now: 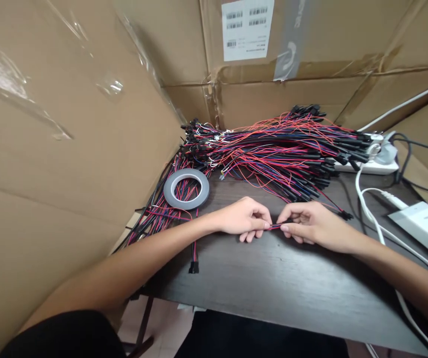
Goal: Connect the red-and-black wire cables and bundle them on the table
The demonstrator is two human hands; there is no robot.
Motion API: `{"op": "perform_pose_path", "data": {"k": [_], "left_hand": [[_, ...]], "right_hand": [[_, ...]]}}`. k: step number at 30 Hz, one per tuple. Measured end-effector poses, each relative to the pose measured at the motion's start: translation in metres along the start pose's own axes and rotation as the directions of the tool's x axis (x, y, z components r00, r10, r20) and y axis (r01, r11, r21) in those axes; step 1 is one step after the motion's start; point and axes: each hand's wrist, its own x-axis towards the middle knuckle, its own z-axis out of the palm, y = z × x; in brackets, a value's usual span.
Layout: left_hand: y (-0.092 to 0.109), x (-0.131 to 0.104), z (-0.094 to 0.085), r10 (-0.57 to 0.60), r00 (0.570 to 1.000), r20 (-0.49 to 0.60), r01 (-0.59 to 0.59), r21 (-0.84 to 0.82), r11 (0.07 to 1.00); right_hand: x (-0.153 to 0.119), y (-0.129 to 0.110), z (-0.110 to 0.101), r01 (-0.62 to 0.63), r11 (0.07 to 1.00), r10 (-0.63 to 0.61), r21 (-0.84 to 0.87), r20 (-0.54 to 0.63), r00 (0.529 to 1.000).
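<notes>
Between my two hands runs a short stretch of a thin wire harness (pixel 274 226) with red and dark strands. My left hand (pixel 249 219) pinches it between thumb and index finger, the other fingers curled below. Close by on the right, my right hand (pixel 305 226) grips the same harness, with a dark part showing at its fingertips. Most of the harness is hidden by the fingers. A black connector (pixel 193 267) on red and blue wires lies on the table below my left forearm. Behind my left wrist, a roll of grey tape (pixel 186 189) rests on wires.
A large pile of wire harnesses (pixel 273 149) spreads along the back of the dark table (pixel 244 278). Cardboard walls (pixel 68 149) stand left and behind. On the right are a white power strip (pixel 378 166), a white adapter box (pixel 425 228) and loose white cables (pixel 371 219).
</notes>
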Motion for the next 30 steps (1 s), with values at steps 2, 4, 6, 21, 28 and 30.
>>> {"op": "perform_pose_path", "data": {"k": [2,4,6,21,28,30], "left_hand": [[0.002,0.001,0.000,0.000,1.000,-0.021,0.000,-0.003,1.000],[0.003,0.001,0.000,-0.007,0.999,-0.034,0.008,0.004,1.000],[0.003,0.001,0.000,-0.012,0.999,-0.041,0.012,0.005,1.000],[-0.002,0.002,0.001,0.013,0.997,-0.078,-0.017,-0.046,0.999],[0.000,0.001,0.001,0.081,0.990,-0.117,-0.088,-0.061,0.994],[0.002,0.002,0.003,0.095,0.990,-0.105,-0.104,-0.079,0.991]], "right_hand": [[0.001,0.000,0.000,-0.036,0.998,0.037,0.045,-0.017,0.999],[0.003,0.000,-0.001,-0.057,0.996,0.058,0.070,-0.016,0.998],[0.004,0.001,-0.001,-0.067,0.995,0.068,0.076,-0.010,0.998],[0.003,0.008,-0.007,-0.051,0.959,0.043,0.280,0.035,0.998],[-0.004,0.000,-0.007,-0.065,0.965,0.077,0.254,-0.036,0.996],[-0.006,-0.002,-0.005,-0.058,0.961,0.070,0.270,-0.034,0.997]]}}
